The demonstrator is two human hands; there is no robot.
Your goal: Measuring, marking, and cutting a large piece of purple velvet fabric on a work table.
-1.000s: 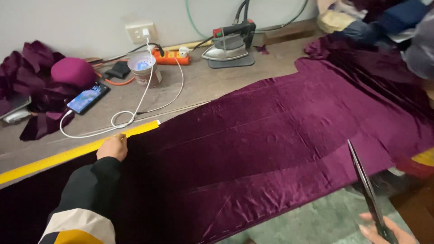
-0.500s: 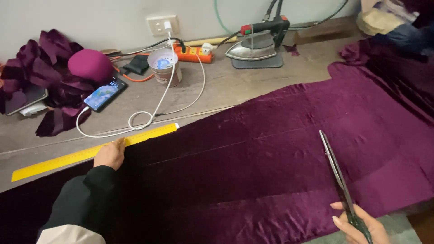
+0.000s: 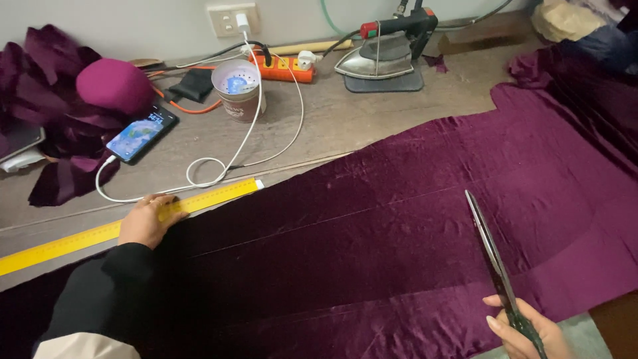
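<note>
While left hand (image 3: 146, 221) lies flat, fingers spread, on one yellow ruler (image 3: 126, 226), right hand (image 3: 528, 332) grips one scissors (image 3: 495, 266), blades shut, over one purple cloth (image 3: 412, 226).

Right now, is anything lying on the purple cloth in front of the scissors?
Nothing visible does. The scissors in the right hand point over bare purple velvet cloth. The left hand rests far off on the yellow ruler at the cloth's edge.
</note>
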